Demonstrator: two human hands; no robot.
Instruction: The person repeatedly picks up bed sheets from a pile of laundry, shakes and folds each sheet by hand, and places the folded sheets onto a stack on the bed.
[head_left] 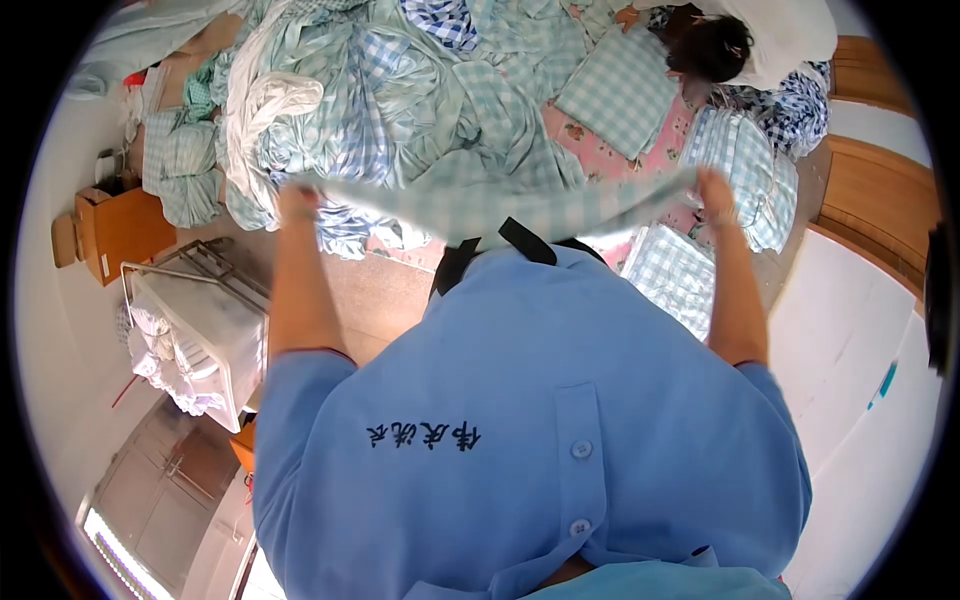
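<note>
A green-and-white checked cloth (500,208) is stretched between my two hands, sagging in the middle just in front of my body and blurred by motion. Closed round its left end is my left hand (300,203), and my right hand (716,195) grips the right end, a little higher. Both arms reach forward. Beyond the cloth lies a large heap of loose pale green checked fabric (430,110). A flat folded checked cloth (622,90) rests on a pink floral sheet (570,135) to the right of the heap.
Another person (712,50) leans in at the top right, a hand on the folded cloth. Checked bundles (735,165) lie at the right, with a folded stack (672,275) nearer me. At the left are an orange-brown box (125,235) and a metal-framed white bin (205,325).
</note>
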